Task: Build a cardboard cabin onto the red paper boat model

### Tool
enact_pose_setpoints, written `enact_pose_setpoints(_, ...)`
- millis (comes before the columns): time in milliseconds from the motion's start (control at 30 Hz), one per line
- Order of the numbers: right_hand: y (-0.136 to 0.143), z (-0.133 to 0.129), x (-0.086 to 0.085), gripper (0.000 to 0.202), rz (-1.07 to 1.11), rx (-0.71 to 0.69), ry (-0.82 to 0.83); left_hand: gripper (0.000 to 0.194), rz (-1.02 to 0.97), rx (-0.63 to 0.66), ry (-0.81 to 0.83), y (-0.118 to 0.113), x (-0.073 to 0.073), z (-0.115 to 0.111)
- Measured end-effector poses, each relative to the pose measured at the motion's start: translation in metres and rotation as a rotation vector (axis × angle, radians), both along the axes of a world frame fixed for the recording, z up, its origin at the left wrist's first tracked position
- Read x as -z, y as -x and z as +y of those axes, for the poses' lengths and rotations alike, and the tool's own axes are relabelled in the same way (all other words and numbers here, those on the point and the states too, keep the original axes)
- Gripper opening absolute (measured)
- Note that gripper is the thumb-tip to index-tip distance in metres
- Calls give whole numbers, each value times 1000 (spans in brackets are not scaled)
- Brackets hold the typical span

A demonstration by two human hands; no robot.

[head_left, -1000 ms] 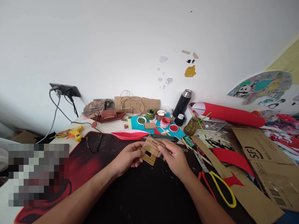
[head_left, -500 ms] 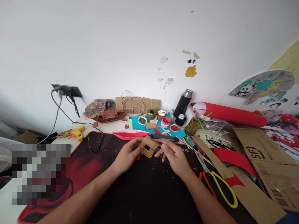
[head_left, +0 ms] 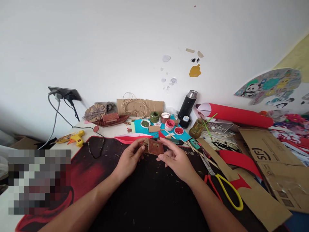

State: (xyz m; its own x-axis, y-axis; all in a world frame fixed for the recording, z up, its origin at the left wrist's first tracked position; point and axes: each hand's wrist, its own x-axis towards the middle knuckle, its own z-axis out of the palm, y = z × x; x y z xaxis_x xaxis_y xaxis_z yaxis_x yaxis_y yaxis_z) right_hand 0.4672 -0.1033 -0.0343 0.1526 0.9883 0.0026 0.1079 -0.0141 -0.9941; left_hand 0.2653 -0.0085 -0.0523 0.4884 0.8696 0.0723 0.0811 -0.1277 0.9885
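Above the black desk mat, a small cardboard piece [head_left: 155, 148] shows a reddish-brown painted face, with a tan, rough-edged part at its left end. My left hand [head_left: 130, 158] pinches that left end between thumb and fingers. At the opposite end, the thumb and index finger of my right hand [head_left: 176, 159] are spread round the piece's right edge. Just behind the hands lies a red and white folded paper boat [head_left: 131, 138]. A dark green cutter-like tool [head_left: 175, 141] lies behind my right hand, partly hidden by it.
Paint pots [head_left: 169, 125] stand on blue card [head_left: 137, 126] at the back. Scissors [head_left: 217, 178] and cardboard strips lie right. A jar with brushes [head_left: 196, 128] and black flask [head_left: 187, 104] stand behind. Left are a yellow glue gun [head_left: 77, 138] and brown model boat [head_left: 111, 119].
The cardboard piece has turned over: its tan side with a dark square opening faced me before, now the reddish-brown side does. My right fingers have come to its right edge.
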Motion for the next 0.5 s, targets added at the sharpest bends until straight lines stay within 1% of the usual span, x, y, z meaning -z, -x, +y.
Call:
enact_pose_setpoints(100, 1, 1, 5, 60, -149, 47, -7, 68, 7, 6, 18, 1, -3, 1)
enact_pose_setpoints(167, 1, 1, 8, 57, -239, 73, -70, 75, -23, 35, 31, 3, -2, 2)
enact_pose_setpoints(300, -1, 0, 12, 53, -385, 82, -227, 93, -108, 146, 32, 6, 3, 6)
enact_pose_setpoints(400, -2, -1, 14, 57, -478, 60, -280, 96, -90, 191, 6, 7, 5, 6)
enact_pose_setpoints(500, -3, -1, 16, 62, -556, 38, -309, 95, -52, 187, 28, 4, 3, 4)
